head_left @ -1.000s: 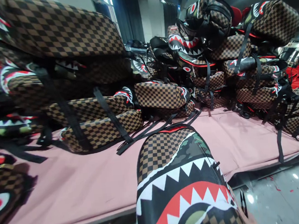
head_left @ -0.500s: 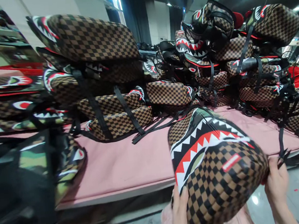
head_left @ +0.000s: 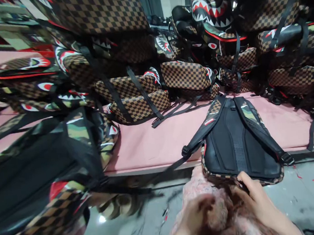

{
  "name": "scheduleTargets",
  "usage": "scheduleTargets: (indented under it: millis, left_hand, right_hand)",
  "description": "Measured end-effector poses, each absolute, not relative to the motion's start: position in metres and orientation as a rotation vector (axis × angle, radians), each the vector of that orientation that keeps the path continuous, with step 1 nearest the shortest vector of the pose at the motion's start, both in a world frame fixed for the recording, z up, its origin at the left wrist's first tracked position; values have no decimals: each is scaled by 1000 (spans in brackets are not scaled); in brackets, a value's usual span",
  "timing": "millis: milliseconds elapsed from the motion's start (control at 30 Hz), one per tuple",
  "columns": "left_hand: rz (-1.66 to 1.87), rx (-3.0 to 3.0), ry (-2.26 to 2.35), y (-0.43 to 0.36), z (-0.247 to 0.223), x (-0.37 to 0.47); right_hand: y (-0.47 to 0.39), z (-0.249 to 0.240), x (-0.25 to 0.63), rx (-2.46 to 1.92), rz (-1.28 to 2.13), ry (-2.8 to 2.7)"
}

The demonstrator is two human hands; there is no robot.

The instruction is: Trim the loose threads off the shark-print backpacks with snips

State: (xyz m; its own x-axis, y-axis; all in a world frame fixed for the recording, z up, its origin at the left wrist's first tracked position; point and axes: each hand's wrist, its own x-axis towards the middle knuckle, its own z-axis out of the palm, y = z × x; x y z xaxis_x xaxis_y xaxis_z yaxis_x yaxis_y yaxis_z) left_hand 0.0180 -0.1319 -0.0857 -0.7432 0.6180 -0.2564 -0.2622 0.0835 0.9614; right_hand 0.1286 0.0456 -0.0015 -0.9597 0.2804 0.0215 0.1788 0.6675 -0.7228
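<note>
A backpack (head_left: 236,139) lies with its black padded back panel and shoulder straps facing up, its lower end jutting past the edge of the pink table (head_left: 154,144). My right hand (head_left: 253,195) grips the bottom edge, thumb on top and fingers partly hidden beneath. My left hand (head_left: 194,216) is below and left of the backpack, apart from it, in front of my pink clothing. Motion smears its fingers, so their state is unclear. One shoulder strap (head_left: 197,143) hangs out to the left with its buckle.
Checkered shark-mouth backpacks stand in stacks (head_left: 141,104) along the table's far side. At left, a large camouflage-and-black backpack (head_left: 38,163) is close to me, with a checkered part (head_left: 46,211) near a person's pink clothing. The grey floor (head_left: 146,227) holds red scraps.
The backpack has been turned over from its shark-print front to its black back. My left hand has let go of it; my right hand has moved to its bottom edge. The view has tilted down.
</note>
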Motion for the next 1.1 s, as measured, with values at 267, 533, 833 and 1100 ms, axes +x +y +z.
scheduleTargets:
  millis: [267,533,833,1100]
  left_hand:
    - [2099,195,1801,-117,-67,-88]
    - [1886,515,1595,-106,-32,-84]
    - [2047,413,1479,-129,0,-12]
    - [1965,341,1656,-132,5,-3]
  right_hand:
    - [38,-13,150,-510,1399,-2518]
    - [25,-10,134,-533,1416,-2293]
    - [35,5,110,-298,1150,-2250]
    - [35,14,108,-19,1009,-2499]
